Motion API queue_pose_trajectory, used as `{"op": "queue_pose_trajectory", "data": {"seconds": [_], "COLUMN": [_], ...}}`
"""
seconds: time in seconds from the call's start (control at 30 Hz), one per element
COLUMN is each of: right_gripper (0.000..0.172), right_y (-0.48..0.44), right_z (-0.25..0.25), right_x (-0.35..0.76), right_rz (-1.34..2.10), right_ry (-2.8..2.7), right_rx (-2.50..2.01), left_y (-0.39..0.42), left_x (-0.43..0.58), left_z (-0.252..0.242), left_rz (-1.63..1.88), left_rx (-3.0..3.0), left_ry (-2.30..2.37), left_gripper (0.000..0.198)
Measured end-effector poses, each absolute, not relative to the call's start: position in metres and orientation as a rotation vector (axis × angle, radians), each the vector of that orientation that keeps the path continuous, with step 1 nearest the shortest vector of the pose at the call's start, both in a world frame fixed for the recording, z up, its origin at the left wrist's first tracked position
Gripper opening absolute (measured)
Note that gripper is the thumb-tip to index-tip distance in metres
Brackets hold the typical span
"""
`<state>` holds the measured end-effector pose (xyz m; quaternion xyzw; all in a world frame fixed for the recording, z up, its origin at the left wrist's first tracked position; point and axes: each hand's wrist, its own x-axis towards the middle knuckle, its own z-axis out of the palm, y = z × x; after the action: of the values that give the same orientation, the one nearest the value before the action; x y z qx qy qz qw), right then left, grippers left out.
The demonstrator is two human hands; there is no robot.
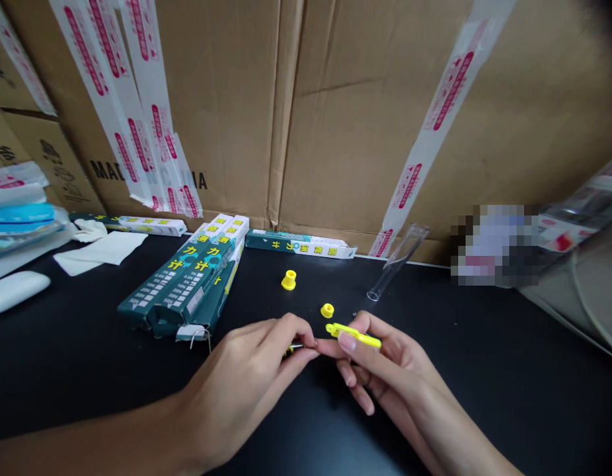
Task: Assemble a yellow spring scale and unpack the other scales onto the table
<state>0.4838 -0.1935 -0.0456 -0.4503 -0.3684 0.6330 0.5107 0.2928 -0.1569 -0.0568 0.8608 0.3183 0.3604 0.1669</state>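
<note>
Between the thumb and fingers of my left hand (256, 363) is a thin, shiny metal part (297, 346), mostly hidden by the fingers. A bit of yellow shows beside it. My right hand (385, 363) pinches a slim yellow plastic piece (358, 336) with a small loop at its left end. The right index fingertip reaches toward the left fingertips and appears to touch them. Just beyond the hands, a small yellow ring-like cap (327, 311) lies on the black table (306, 436). Farther back stands a taller flanged yellow plug (289, 281).
A clear plastic tube (398, 263) leans against the large cardboard box (227, 99). Stacked green-and-white spring scale boxes (187, 274) lie left, a metal hook (201, 336) at their near end. Another narrow box (301, 244) lies behind. White paper (100, 252) and a white rounded object (18, 292) are at left.
</note>
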Motion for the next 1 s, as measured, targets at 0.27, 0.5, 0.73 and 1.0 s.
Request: {"op": "queue_pose_trajectory", "data": {"seconds": [0.27, 0.5, 0.73, 1.0], "right_gripper": [0.032, 0.031, 0.026, 0.023], "right_y": [-0.198, -0.203, -0.208, -0.211], "right_z": [-0.048, -0.053, -0.053, -0.057], "right_x": [0.48, 0.477, 0.473, 0.475], "right_rz": [1.175, 1.048, 0.899, 0.836], "right_ry": [-1.071, -1.246, -1.382, -1.516], "right_rx": [-1.237, -1.255, -1.298, -1.274], "left_y": [-0.156, -0.156, -0.157, -0.156], "left_x": [0.294, 0.295, 0.295, 0.297], "left_z": [-0.057, -0.057, -0.054, -0.052], "left_rz": [1.013, 0.99, 0.985, 0.974], "left_rx": [2.438, 2.38, 2.37, 2.356], "left_ry": [0.957, 0.988, 1.019, 1.03], "left_gripper": [0.02, 0.019, 0.021, 0.024]}}
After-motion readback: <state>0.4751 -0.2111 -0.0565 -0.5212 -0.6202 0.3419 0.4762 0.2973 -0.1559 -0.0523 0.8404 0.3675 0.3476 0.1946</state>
